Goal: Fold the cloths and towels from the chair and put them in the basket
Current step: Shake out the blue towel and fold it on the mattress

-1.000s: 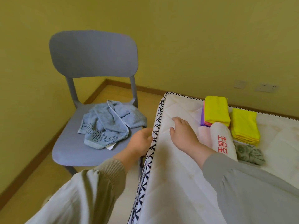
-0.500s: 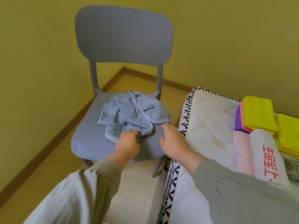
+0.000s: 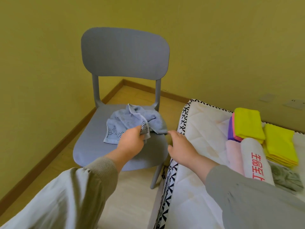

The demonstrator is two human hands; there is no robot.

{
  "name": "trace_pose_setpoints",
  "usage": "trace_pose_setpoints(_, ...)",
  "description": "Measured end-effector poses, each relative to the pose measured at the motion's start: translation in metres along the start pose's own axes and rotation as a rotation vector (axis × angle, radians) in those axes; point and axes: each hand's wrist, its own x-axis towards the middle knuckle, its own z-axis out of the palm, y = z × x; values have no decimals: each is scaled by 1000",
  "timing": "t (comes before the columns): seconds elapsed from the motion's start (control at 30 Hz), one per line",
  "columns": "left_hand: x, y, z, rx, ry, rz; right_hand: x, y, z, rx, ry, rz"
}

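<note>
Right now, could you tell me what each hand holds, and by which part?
The left hand grips the blue towel by its printed hem at the near edge. The right hand holds nothing, hovering beside it.

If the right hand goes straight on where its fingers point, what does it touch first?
Probably the right edge of the blue towel on the chair; the right hand points at it from close by. Depth is unclear, so this is a guess.

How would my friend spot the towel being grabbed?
Find the grey chair by the yellow wall. On its seat lies a crumpled towel, gripped by the left hand. Unlike the folded yellow cloths on the mattress, it is light blue with dark dashes.
</note>
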Motion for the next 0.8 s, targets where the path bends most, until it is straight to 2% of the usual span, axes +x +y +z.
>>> trace_pose_setpoints(0.1,-13,37,-31,-117,-23,40,-23,-6,-34,51,31,20)
trace_pose_setpoints(0.2,-37,81,-68,-8,-2,162,-53,-14,-73,86,90,17)
trace_pose_setpoints(0.37,-76,155,-125,96,143,316,-97,-35,-131,213,182,-13)
trace_pose_setpoints(0.6,-129,245,-185,-81,255,495,-153,-63,-194,668,145,-90)
trace_pose_setpoints(0.7,-145,271,-204,-166,306,579,-170,-72,-215,745,139,-101)
trace_pose_setpoints(0.8,-161,281,-221,-205,359,616,-183,-85,-230,699,239,-93)
